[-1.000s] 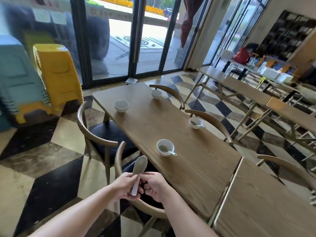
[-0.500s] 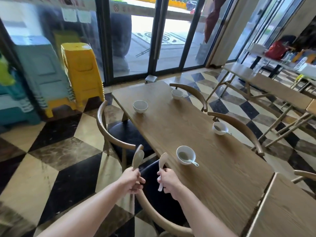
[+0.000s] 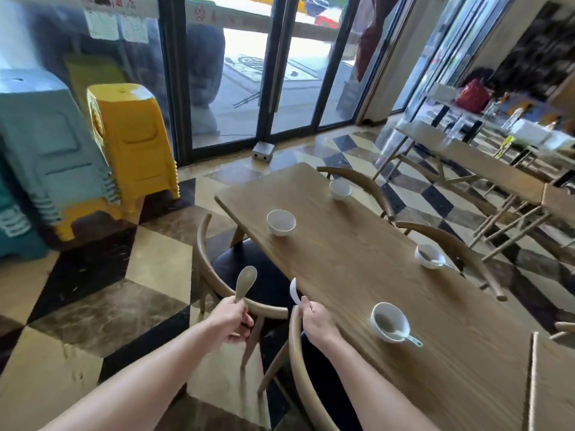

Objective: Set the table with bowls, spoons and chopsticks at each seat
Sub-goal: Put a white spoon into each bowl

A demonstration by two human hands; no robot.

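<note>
Now, nearest you, your left hand [image 3: 231, 318] is closed round the handle of a beige spoon [image 3: 245, 283], bowl end up, and your right hand [image 3: 317, 321] pinches a white spoon [image 3: 295, 293] by its handle the same way. Both spoons hang in the air beside the near edge of the desk [image 3: 357, 275], over the chairs, not over the wood. That is the first risk: a thin grip on a smooth handle, so if your fingers slacken, the spoon probably drops to the tiled floor [image 3: 93, 306] and may chip. The chair back [image 3: 298, 353] just below your right wrist is another snag; I judge that a careless reach could knock your hand against it.

Counting from you outward: two spoons in your hands. On the desk, four bowls. The near bowl [image 3: 389, 321] already holds a spoon, and so does the right bowl [image 3: 429, 256] further along. The left bowl [image 3: 281, 222] and the far bowl [image 3: 340, 189] look empty, so two seats lack spoons, which matches what you carry. Dropping a spoon in hard could tip or slide a light bowl; lower it. I see no chopsticks anywhere on the desk, so that part is not yet done. Four chairs show around it.
</note>
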